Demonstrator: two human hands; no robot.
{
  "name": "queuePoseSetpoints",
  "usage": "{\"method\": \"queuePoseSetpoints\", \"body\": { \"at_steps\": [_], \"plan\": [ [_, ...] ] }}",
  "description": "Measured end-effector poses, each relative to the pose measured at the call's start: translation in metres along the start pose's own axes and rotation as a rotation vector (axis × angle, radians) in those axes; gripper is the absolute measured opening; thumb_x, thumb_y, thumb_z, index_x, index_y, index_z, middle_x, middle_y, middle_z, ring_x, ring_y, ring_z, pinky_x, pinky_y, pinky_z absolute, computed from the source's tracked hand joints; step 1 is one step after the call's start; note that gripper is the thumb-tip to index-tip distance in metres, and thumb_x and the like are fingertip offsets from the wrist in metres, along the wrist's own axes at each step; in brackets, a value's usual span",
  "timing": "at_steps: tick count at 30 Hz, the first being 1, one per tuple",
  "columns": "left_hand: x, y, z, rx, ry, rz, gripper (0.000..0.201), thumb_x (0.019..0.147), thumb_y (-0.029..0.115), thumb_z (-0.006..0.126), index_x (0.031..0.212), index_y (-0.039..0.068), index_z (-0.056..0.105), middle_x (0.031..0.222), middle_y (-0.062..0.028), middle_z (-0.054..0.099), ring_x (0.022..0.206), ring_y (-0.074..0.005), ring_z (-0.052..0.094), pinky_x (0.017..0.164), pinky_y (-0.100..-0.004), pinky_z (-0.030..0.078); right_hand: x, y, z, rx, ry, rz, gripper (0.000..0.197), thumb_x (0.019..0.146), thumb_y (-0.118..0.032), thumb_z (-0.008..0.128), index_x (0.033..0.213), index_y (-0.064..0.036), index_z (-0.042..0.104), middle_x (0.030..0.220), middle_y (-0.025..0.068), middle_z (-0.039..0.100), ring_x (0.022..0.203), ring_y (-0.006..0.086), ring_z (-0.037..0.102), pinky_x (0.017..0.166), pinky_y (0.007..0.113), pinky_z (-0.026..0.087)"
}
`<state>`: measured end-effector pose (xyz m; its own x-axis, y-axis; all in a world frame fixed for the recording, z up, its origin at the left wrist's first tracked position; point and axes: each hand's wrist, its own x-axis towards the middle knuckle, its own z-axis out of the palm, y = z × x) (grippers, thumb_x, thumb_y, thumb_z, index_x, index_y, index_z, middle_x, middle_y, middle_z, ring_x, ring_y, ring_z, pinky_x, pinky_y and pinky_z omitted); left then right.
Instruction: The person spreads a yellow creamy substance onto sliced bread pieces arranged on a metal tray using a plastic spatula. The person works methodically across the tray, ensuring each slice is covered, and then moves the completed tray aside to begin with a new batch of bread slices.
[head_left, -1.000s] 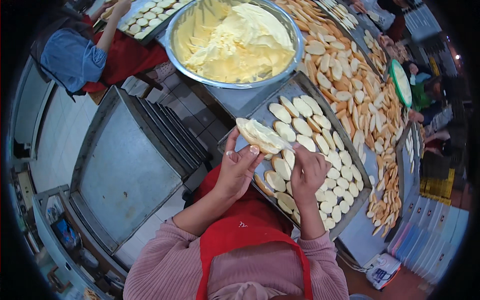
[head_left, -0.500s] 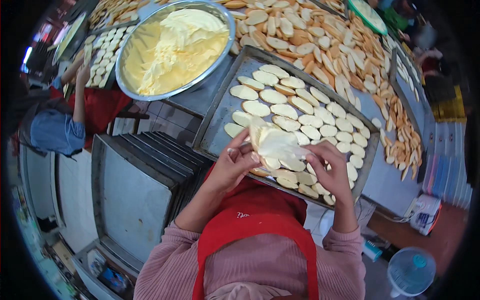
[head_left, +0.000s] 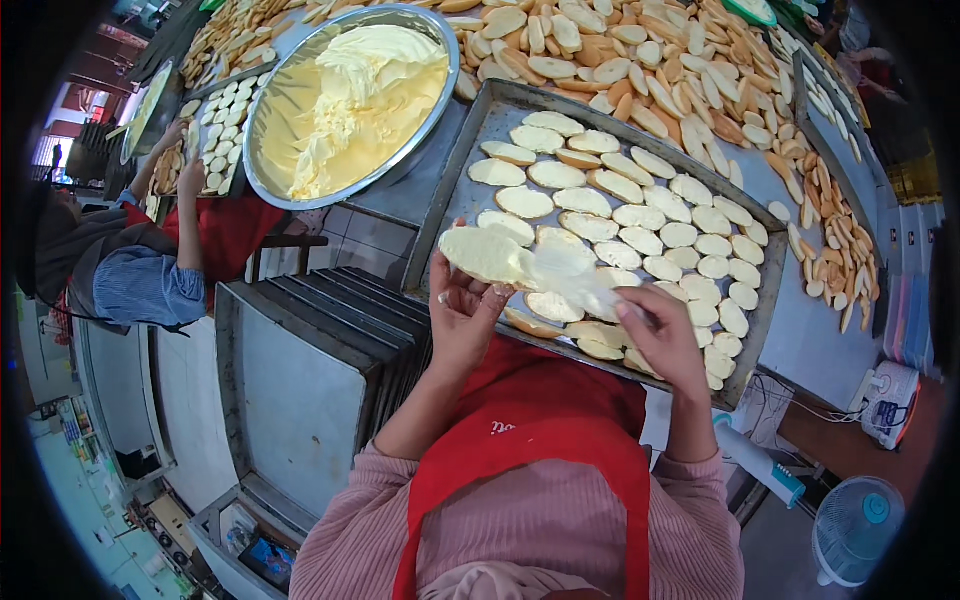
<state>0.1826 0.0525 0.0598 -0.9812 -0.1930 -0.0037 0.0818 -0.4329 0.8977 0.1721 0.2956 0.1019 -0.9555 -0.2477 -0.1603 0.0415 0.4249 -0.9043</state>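
My left hand [head_left: 462, 312] grips an oval bread slice [head_left: 480, 254] from below, its top coated with pale cream. In my right hand [head_left: 662, 335] is a translucent spreader [head_left: 572, 278] smeared with cream, its tip at the slice's right end. Both hands are over the near left part of a metal baking tray [head_left: 437, 215]. Rows of cream-topped bread slices [head_left: 641, 216] cover most of that tray. Up and left of it stands a large steel bowl [head_left: 258, 160] of yellow cream [head_left: 370, 100].
A big heap of cut bread [head_left: 690, 80] lies behind the tray. Stacked metal trays [head_left: 300, 385] stand at my left. Another person [head_left: 150, 275] works at the far left over a tray of slices [head_left: 222, 130]. At the lower right are a fan [head_left: 858, 530] and cables.
The bread slice in my left hand has turned, so its coated face shows fully. The spreader now slants down to the right, at the slice's end. The whole view has shifted slightly.
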Motion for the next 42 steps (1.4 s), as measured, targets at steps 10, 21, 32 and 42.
{"method": "queuePoseSetpoints", "body": {
  "at_steps": [10, 21, 32, 42],
  "plan": [
    [-0.001, -0.039, 0.011, 0.699, 0.052, 0.650, 0.084, 0.069, -0.003, 0.077, 0.135, 0.005, 0.026, 0.132, -0.0135, 0.043, 0.117, -0.0236, 0.051, 0.099, -0.0368, 0.044, -0.030, -0.038, 0.049, -0.080, 0.375, -0.233, 0.020, 0.088, -0.009, 0.065, 0.107, -0.0038, 0.068, 0.077, 0.0081, 0.058, 0.059, 0.0165, 0.054, 0.053, 0.029, 0.044],
    [-0.006, -0.028, 0.003, 0.750, 0.189, 0.670, 0.084, 0.072, -0.002, 0.078, 0.135, 0.004, 0.025, 0.118, -0.0136, 0.055, 0.106, -0.0234, 0.058, 0.097, -0.0379, 0.047, -0.003, 0.031, 0.014, 0.952, -0.151, 0.417, 0.035, 0.102, -0.024, 0.048, 0.120, 0.0034, 0.059, 0.072, -0.0037, 0.046, 0.050, 0.0018, 0.034, 0.045, 0.018, 0.027],
    [0.015, 0.020, -0.062, 1.111, -0.167, -0.050, 0.051, 0.075, -0.002, 0.069, 0.124, 0.007, 0.055, 0.096, -0.0089, 0.070, 0.090, -0.0139, 0.068, 0.077, -0.0304, 0.052, -0.003, 0.042, 0.014, 1.129, -0.279, 0.478, 0.040, 0.104, -0.025, 0.041, 0.125, 0.0068, 0.052, 0.071, -0.0045, 0.037, 0.049, 0.0012, 0.028, 0.043, 0.017, 0.024],
    [0.044, 0.009, -0.077, 1.255, -0.466, -0.152, 0.052, 0.075, 0.005, 0.070, 0.123, 0.006, 0.052, 0.098, -0.0184, 0.067, 0.088, -0.0330, 0.067, 0.080, -0.0405, 0.052, 0.004, 0.037, 0.018, 1.107, -0.285, 0.470, 0.041, 0.104, -0.026, 0.042, 0.124, 0.0075, 0.052, 0.070, -0.0048, 0.038, 0.048, 0.0011, 0.026, 0.042, 0.017, 0.022]
  ]
}}
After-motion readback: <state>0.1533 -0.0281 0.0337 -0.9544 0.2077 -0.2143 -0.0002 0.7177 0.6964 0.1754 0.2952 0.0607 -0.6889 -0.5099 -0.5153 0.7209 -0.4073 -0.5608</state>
